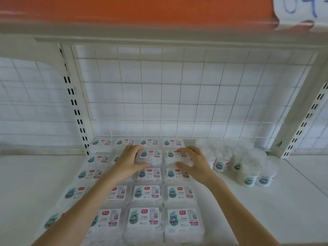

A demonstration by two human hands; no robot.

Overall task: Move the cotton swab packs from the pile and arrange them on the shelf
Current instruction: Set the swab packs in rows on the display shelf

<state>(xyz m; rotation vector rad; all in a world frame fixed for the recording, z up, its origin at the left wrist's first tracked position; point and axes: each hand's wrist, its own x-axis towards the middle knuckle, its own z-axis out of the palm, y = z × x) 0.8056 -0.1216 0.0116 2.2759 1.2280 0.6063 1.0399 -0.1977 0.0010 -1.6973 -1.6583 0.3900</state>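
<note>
- While both arms reach in from the near edge, the left hand (130, 161) rests on a cotton swab pack (150, 157) in the second row from the back, fingers curled over its far-left corner and thumb along its near edge: grip holding that pack.
- Right hand (192, 161) sits on the neighbouring pack (174, 156) just to the right, fingers spread over its top and thumb at its near edge; grip wide, pressing rather than pinching.
- Square packs (147, 221) lie flat, labels up, in a tight grid on the white shelf (292, 201): four columns across, rows running from the wire-grid back panel (177, 96) to the near edge, sides touching.
- Back row touches or nearly touches the grid panel; cannot tell which.
- Left column partly hidden by the left forearm.
- Round tubs (250, 174) of swabs stand in a loose cluster right of the grid, near the right hand, just beside the rightmost column.
- Open shelf surface lies left of the grid and right of the tubs, up to the slotted uprights (78, 112).
- Orange strip (142, 9) with a paper tag (301, 11) runs overhead, blurred.
</note>
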